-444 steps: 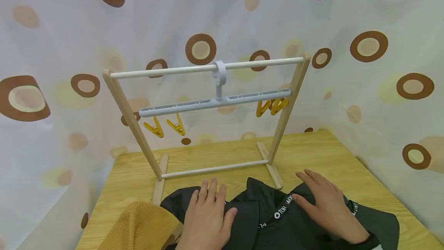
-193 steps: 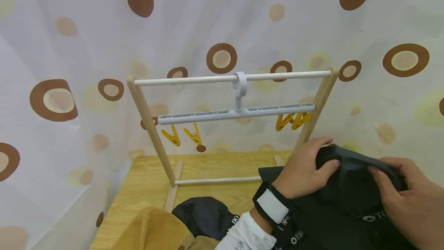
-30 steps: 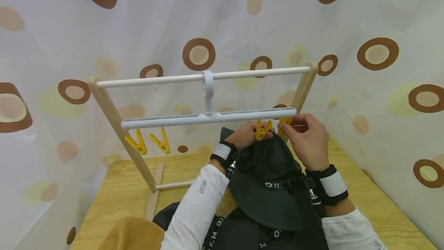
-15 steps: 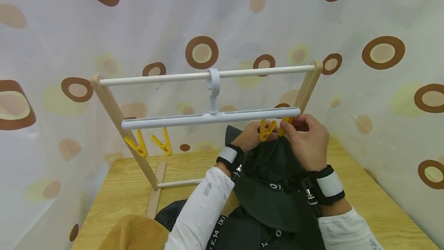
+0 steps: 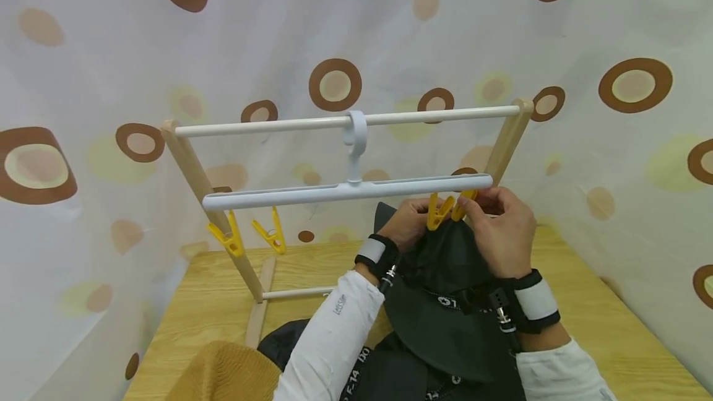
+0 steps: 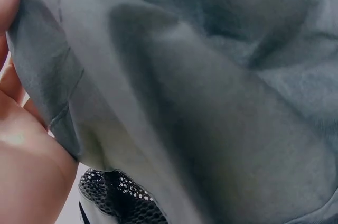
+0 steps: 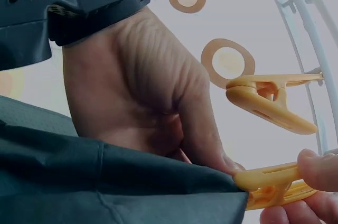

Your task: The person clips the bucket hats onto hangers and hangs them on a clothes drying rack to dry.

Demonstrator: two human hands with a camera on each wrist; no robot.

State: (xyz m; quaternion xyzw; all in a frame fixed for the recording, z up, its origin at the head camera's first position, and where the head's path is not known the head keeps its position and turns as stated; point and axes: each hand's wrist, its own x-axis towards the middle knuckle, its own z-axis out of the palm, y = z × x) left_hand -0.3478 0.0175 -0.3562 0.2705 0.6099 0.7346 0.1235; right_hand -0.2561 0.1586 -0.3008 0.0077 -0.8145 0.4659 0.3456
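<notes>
A dark wide-brimmed hat hangs from my hands under the right end of a pale blue hanger. My left hand pinches the hat's fabric near its top edge; in the left wrist view, loose grey cloth fills most of the picture beside that hand. My right hand pinches the outermost yellow clip between thumb and fingers. In the right wrist view, that clip's far end meets the hat's edge, next to my left thumb. Another yellow clip hangs just beside it.
The hanger hooks over the white top rod of a wooden stand. Two more yellow clips dangle at its left end. A mustard knit item and more dark headwear lie on the wooden table.
Earliest, my hands rested on the dark pile. Later they lifted the hat at the right, then brought it up to the right-hand clips. Over the last second the hands have barely moved.
</notes>
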